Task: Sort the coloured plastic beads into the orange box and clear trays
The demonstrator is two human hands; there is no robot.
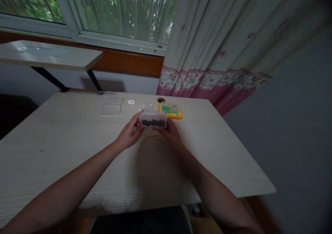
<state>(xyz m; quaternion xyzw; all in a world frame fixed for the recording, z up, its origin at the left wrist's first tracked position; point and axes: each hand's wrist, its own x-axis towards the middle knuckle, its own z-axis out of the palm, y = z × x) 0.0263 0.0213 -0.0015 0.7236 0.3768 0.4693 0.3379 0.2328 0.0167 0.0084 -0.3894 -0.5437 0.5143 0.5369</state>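
Note:
A clear plastic box [153, 115] with many small dark pieces [154, 123] in its bottom is held up between my two hands over the table. My left hand [131, 131] grips its left end, thumb low on the front. At the opposite end my right hand [171, 132] is closed round the box, its thumb along the lower edge. Several small yellowish pieces [155, 136] lie on the tabletop just below the box. What kind of pieces these are is too small to tell.
Behind the box lie a yellow box with a green picture [170, 110] and a small clear container [147, 106]. Clear plastic cases [111, 108] and a white ring-like item [131, 102] are further left. A raised shelf [77, 59] stands at the table's [103, 178] back left.

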